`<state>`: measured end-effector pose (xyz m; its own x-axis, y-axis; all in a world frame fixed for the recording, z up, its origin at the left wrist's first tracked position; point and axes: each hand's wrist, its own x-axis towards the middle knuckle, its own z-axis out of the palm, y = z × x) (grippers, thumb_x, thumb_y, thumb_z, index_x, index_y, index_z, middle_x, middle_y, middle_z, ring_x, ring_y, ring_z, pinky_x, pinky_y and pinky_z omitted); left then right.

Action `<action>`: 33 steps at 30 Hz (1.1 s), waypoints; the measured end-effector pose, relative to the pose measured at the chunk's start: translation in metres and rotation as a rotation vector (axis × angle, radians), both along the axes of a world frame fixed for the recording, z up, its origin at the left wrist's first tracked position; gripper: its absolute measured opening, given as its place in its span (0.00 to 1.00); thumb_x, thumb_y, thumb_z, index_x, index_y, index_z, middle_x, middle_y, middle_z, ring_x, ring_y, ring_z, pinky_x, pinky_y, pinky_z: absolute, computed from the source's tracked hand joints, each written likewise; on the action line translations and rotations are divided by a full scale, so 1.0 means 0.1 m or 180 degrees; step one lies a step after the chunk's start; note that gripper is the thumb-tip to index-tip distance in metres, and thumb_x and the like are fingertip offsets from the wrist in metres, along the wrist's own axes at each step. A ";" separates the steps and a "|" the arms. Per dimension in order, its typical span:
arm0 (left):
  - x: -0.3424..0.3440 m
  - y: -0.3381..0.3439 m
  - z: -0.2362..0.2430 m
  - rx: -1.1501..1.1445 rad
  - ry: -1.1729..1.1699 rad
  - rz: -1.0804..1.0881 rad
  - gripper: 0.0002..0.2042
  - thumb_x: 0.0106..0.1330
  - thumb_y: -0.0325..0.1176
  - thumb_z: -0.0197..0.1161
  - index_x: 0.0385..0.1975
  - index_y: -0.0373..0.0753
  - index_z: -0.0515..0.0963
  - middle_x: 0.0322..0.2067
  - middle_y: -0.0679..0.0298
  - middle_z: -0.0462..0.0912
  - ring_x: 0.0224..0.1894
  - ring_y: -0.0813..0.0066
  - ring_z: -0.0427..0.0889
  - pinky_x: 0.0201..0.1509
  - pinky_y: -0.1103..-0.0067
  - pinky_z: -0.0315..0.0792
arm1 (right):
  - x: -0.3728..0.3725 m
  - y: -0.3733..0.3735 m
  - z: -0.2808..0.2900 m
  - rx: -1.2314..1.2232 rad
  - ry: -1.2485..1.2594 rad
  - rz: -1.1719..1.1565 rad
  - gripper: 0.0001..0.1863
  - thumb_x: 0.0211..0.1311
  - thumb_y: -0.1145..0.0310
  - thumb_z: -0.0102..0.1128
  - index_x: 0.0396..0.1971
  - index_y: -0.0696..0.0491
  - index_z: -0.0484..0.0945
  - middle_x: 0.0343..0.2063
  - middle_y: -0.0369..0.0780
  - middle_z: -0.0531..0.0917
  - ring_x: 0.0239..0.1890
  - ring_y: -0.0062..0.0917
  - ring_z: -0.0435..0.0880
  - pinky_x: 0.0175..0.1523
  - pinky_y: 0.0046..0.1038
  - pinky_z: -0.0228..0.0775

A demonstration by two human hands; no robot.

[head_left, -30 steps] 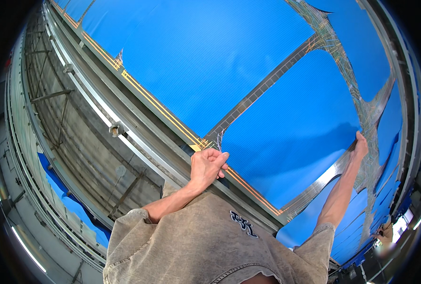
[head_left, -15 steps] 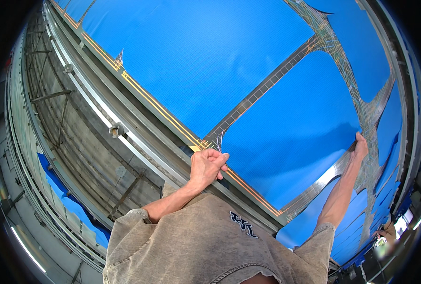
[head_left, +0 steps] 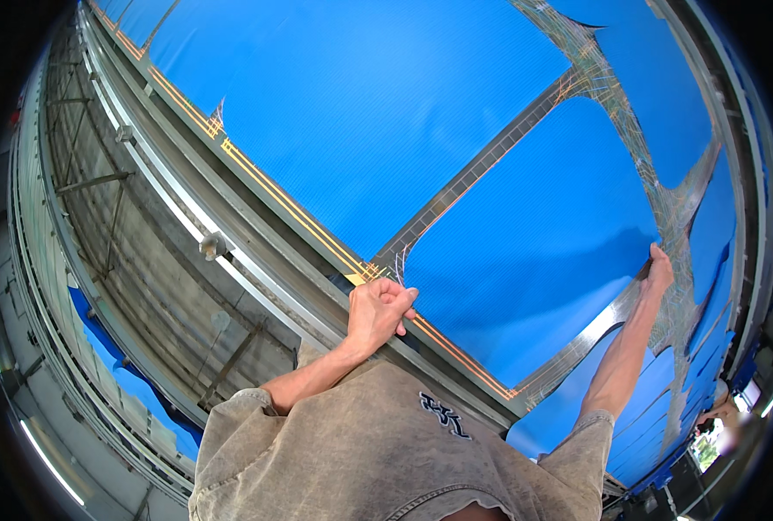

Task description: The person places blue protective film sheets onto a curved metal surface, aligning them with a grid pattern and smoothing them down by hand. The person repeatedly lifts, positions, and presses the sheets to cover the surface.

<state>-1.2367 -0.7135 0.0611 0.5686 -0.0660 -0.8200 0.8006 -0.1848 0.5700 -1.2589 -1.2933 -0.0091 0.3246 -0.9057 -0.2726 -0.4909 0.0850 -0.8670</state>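
Observation:
A large blue textured sheet [head_left: 491,226] lies on a dark table, with smooth curved edges between its panels. My left hand [head_left: 376,314] is over the table's near edge, by a sheet corner, its thumb pressed to curled fingers. Whatever those fingers hold, if anything, is hidden. To the right, my right hand [head_left: 660,269] reaches out along the sheet's curved edge, fingers bent down at the rounded corner. A small dark shape shows beside its fingertips, too unclear to name.
Orange and yellow lines [head_left: 295,215] mark the table's edge strip. A scratched strip of bare table [head_left: 617,95] runs between blue panels. On the left, a metal rail [head_left: 174,187] carries knobs. A person's arm [head_left: 722,413] shows at the far right.
Both of my hands stay in nearly the same places, the left slightly lower. The blue sheet has shifted slightly in the picture. At the far right, the other person's arm has moved.

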 end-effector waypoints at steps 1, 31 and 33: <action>0.00 0.00 0.00 -0.0003 -0.0005 0.0005 0.10 0.60 0.31 0.63 0.25 0.29 0.77 0.17 0.62 0.81 0.11 0.84 0.73 0.13 0.85 0.66 | -0.01 -0.02 0.01 -0.0001 -0.0019 0.0018 0.09 0.54 0.76 0.65 0.34 0.65 0.80 0.32 0.45 0.84 0.33 0.28 0.82 0.39 0.27 0.75; -0.01 0.02 -0.03 -0.0076 -0.0034 -0.0150 0.10 0.62 0.32 0.62 0.27 0.31 0.74 0.19 0.61 0.81 0.12 0.83 0.74 0.13 0.86 0.67 | 0.02 0.21 0.09 -0.0212 -0.0126 -0.0064 0.05 0.53 0.76 0.67 0.28 0.61 0.81 0.28 0.42 0.84 0.28 0.24 0.81 0.35 0.25 0.74; 0.00 0.01 -0.02 -0.0058 -0.0011 -0.0135 0.10 0.62 0.32 0.62 0.26 0.32 0.73 0.19 0.61 0.81 0.12 0.83 0.74 0.13 0.86 0.67 | 0.03 0.22 0.10 -0.0242 -0.0128 -0.0055 0.05 0.53 0.76 0.67 0.27 0.61 0.81 0.27 0.41 0.83 0.28 0.24 0.80 0.35 0.25 0.73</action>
